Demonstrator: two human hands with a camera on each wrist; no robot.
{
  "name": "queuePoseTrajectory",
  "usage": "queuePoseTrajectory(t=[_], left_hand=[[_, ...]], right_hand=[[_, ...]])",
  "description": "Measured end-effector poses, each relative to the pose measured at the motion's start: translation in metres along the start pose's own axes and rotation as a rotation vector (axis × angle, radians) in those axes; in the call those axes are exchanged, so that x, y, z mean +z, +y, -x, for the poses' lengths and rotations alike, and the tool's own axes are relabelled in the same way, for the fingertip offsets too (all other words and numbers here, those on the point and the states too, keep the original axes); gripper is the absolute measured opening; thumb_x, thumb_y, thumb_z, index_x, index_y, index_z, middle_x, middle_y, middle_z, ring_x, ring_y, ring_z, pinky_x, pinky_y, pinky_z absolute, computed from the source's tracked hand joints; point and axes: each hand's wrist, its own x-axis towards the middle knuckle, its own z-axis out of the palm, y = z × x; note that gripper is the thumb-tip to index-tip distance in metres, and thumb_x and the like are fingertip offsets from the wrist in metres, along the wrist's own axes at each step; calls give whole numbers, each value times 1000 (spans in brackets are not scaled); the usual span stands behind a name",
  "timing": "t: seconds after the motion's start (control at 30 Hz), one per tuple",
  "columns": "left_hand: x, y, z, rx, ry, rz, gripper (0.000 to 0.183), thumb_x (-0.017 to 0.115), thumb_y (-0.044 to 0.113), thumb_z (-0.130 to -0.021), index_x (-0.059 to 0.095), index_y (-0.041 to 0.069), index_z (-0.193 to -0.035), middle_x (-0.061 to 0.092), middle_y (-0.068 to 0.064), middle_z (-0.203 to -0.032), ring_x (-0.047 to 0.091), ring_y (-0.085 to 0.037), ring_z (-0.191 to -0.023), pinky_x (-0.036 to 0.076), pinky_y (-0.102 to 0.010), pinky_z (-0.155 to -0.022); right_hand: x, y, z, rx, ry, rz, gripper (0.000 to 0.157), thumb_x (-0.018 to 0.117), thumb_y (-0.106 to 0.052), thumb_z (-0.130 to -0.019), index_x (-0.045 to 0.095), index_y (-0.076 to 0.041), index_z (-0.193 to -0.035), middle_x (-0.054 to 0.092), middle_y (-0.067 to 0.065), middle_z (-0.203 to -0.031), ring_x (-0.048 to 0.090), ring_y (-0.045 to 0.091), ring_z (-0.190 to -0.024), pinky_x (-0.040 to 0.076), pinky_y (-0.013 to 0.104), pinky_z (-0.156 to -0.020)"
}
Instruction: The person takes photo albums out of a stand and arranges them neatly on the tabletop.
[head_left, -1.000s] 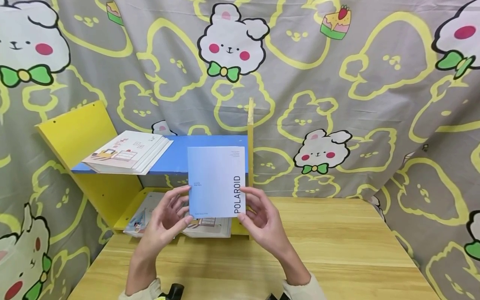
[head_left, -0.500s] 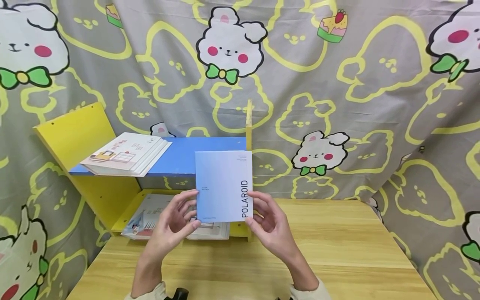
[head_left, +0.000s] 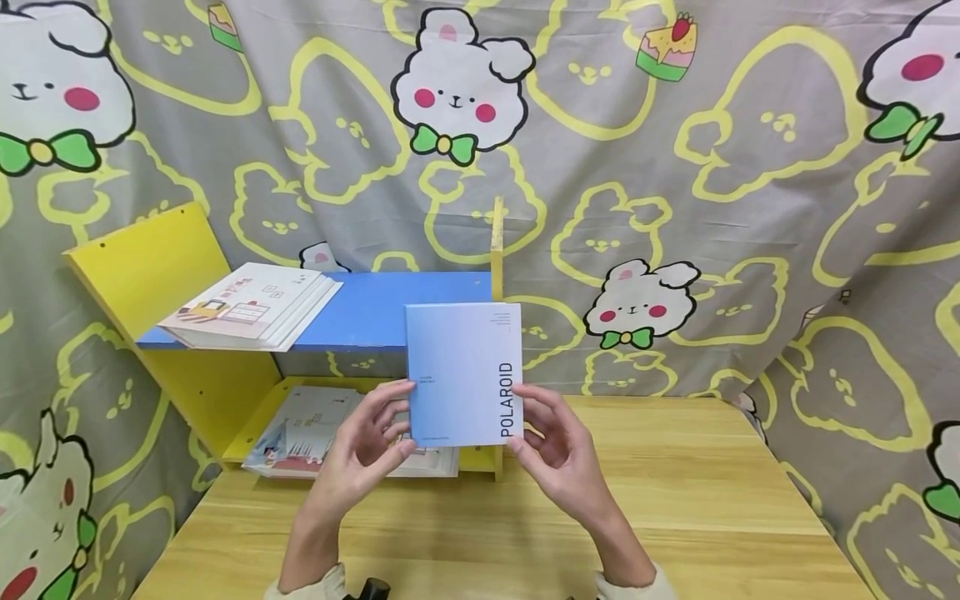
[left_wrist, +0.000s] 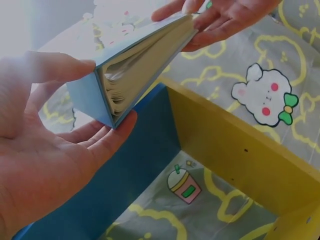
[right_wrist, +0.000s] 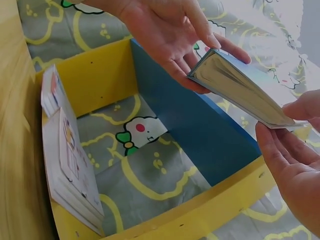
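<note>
A pale blue and white photo album (head_left: 463, 375) with POLAROID printed along its right side is held up in front of the shelf. My left hand (head_left: 371, 446) grips its left edge between thumb and fingers. At the opposite edge, my right hand (head_left: 558, 442) pinches the lower corner. In the left wrist view the album (left_wrist: 82, 95) shows its spine and thick, slightly wavy pages, with the left thumb on one cover and fingers under the other. The right wrist view shows the right hand (right_wrist: 295, 165) pinching the album's covers (right_wrist: 240, 87) at the page-edge side.
Behind the album stands a yellow and blue shelf unit (head_left: 360, 310). A stack of white books (head_left: 251, 304) lies on its blue board; more books (head_left: 311, 425) lie on the lower yellow board. The wooden table (head_left: 675, 483) extends rightward. Patterned cloth (head_left: 720, 208) hangs behind and at both sides.
Both hands have moved the album to the right and slightly down, across the shelf's right upright. Their grip looks the same. The shelf and its books have stayed put.
</note>
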Motion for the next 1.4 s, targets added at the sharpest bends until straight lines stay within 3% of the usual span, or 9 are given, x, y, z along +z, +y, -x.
queuePoseTrajectory(t=[0.27, 0.77, 1.4], left_hand=[[10, -5, -4, 25, -4, 37, 62, 56, -23, -90, 34, -15, -147, 36, -20, -153, 52, -22, -131, 51, -32, -104], [29, -12, -9, -3, 5, 70, 64, 55, -24, -89, 34, -13, -148, 35, -19, -155, 51, -22, -132, 48, -34, -108], [48, -16, -24, -37, -29, 45, 59, 58, -16, -95, 38, -7, -150, 34, -16, -156, 50, -25, -134, 46, -36, -111]], right_hand=[[-9, -6, 6, 2, 5, 21, 59, 59, 23, -90, 45, 6, -144, 56, 27, -141, 61, 34, -123, 58, 40, -95], [-25, -14, 16, 21, 28, 70, 59, 59, 24, -89, 46, 6, -143, 56, 27, -140, 62, 32, -122, 58, 39, -94], [-47, -24, 22, 3, 51, 112, 58, 60, 24, -89, 45, 9, -143, 58, 26, -138, 63, 30, -122, 58, 36, -94]])
